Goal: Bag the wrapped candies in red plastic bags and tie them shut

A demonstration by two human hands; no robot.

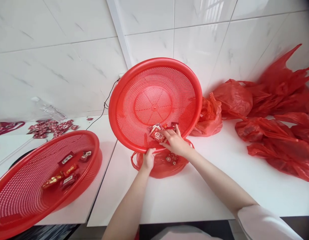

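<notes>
A round red mesh basket is tilted up toward me in the middle. My left hand grips its lower rim, thumb over the edge. Inside the basket's lower part, my right hand has its fingers curled on small red wrapped packets. Directly beneath the rim an open red plastic bag lies on the white table, with some dark red packets in it.
Another red basket at the left holds several red and gold packets. Behind it are a pile of small packets and a clear plastic bottle. Red plastic bags fill the right side against the tiled wall. A black cable runs behind the baskets.
</notes>
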